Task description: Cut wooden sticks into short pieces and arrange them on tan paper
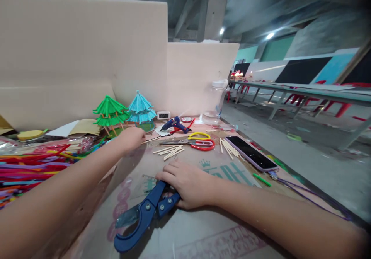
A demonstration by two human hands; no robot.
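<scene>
My right hand is wrapped round the handles of a blue pipe cutter, which lies on the printed plastic sheet with its jaws apart, pointing toward me and left. Farther off, my left hand is closed, its fingertips at one end of a thin wooden stick. The fingers partly hide that end. Short cut sticks lie loosely between the two hands. Just behind my left hand stand a green paper-roofed pavilion model and a light blue one.
Scissors with red and yellow handles, a blue glue gun and a small digital clock sit toward the back. A phone and more sticks lie right. Colourful pipe cleaners heap up left. A clear jug stands by the partition.
</scene>
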